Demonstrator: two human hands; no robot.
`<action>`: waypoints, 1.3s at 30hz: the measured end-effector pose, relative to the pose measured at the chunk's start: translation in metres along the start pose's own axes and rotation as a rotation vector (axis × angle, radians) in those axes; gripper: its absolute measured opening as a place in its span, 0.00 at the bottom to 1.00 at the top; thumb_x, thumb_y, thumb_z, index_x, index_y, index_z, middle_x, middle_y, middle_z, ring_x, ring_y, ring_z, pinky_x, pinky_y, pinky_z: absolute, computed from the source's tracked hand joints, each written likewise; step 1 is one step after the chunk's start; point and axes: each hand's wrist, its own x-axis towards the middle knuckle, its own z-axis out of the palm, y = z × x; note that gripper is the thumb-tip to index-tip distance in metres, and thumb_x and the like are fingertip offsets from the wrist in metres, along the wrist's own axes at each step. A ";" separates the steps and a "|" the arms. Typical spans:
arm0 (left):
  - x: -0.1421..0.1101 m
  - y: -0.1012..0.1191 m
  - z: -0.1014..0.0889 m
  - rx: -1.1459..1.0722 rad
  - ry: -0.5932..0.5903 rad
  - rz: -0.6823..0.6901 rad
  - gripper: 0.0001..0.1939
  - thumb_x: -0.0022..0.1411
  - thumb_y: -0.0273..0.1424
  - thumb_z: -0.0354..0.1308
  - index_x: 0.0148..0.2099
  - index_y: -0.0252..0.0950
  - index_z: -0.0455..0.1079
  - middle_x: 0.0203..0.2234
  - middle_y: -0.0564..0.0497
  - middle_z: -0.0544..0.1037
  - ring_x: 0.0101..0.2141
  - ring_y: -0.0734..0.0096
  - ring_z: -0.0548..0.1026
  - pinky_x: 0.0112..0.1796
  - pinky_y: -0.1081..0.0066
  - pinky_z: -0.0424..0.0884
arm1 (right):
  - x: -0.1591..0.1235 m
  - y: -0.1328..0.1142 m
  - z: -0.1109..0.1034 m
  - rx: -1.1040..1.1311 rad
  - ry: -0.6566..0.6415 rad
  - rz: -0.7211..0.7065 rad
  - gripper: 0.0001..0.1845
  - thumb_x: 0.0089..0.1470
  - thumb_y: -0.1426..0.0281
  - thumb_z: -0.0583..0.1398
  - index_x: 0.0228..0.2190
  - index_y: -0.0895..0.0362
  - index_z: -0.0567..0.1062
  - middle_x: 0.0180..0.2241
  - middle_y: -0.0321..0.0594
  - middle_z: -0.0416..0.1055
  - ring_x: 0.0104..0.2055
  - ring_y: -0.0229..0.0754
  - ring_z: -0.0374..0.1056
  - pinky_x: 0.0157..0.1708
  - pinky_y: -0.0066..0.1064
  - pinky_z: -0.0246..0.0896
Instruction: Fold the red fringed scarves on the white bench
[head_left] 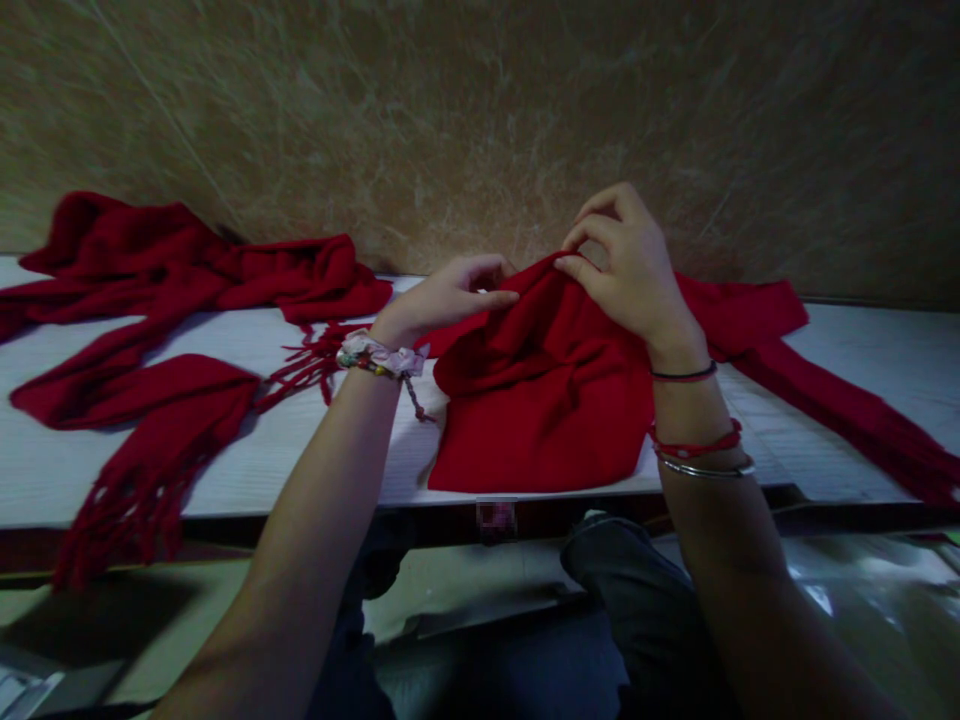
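A red scarf lies bunched on the white table in front of me, its long end trailing off to the right. My left hand pinches the fabric's upper fold at its left side. My right hand pinches the same raised fold from above, fingers curled together. Both wrists wear bracelets.
More red scarves lie spread on the left of the table, their fringed ends hanging over the front edge. A brown mottled wall rises right behind the table. My knees in dark trousers are below the table edge.
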 end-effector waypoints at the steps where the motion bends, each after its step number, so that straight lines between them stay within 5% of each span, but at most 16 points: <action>1: 0.001 -0.003 0.000 0.037 0.018 -0.003 0.04 0.57 0.29 0.55 0.33 0.32 0.66 0.24 0.55 0.68 0.28 0.75 0.69 0.33 0.73 0.66 | 0.000 0.000 0.000 0.000 -0.002 0.001 0.02 0.50 0.65 0.58 0.29 0.49 0.71 0.43 0.43 0.64 0.49 0.52 0.59 0.48 0.48 0.57; 5: 0.004 -0.010 0.000 0.133 0.071 -0.008 0.05 0.57 0.30 0.54 0.33 0.32 0.67 0.24 0.54 0.68 0.30 0.74 0.69 0.35 0.71 0.65 | 0.002 -0.005 0.001 0.003 0.008 0.004 0.03 0.52 0.65 0.57 0.29 0.50 0.70 0.42 0.43 0.64 0.48 0.51 0.59 0.47 0.46 0.57; 12: -0.002 0.010 -0.004 -0.007 0.200 0.110 0.05 0.54 0.29 0.58 0.30 0.33 0.65 0.31 0.53 0.68 0.36 0.72 0.70 0.37 0.72 0.66 | 0.006 0.005 -0.008 -0.064 0.243 0.117 0.03 0.52 0.67 0.58 0.27 0.51 0.68 0.38 0.43 0.64 0.45 0.46 0.60 0.43 0.40 0.60; 16: -0.001 0.008 0.004 -0.059 0.125 0.119 0.06 0.53 0.30 0.59 0.32 0.33 0.66 0.27 0.54 0.68 0.32 0.73 0.70 0.34 0.72 0.67 | 0.001 0.018 -0.002 -0.028 0.095 0.110 0.04 0.51 0.66 0.59 0.28 0.53 0.69 0.37 0.42 0.65 0.44 0.46 0.61 0.45 0.42 0.58; 23: 0.005 -0.006 0.008 0.104 0.175 0.082 0.05 0.55 0.30 0.56 0.33 0.33 0.68 0.29 0.51 0.71 0.33 0.72 0.70 0.35 0.72 0.65 | -0.006 0.015 0.004 0.087 -0.228 -0.040 0.13 0.48 0.60 0.60 0.36 0.52 0.74 0.41 0.42 0.65 0.48 0.49 0.60 0.49 0.45 0.56; 39: 0.007 0.004 0.010 0.343 0.103 0.158 0.05 0.55 0.30 0.56 0.33 0.34 0.72 0.27 0.52 0.71 0.31 0.72 0.69 0.36 0.71 0.64 | -0.003 0.015 0.010 0.095 -0.235 -0.041 0.08 0.47 0.68 0.60 0.33 0.53 0.74 0.38 0.40 0.67 0.44 0.46 0.62 0.46 0.42 0.56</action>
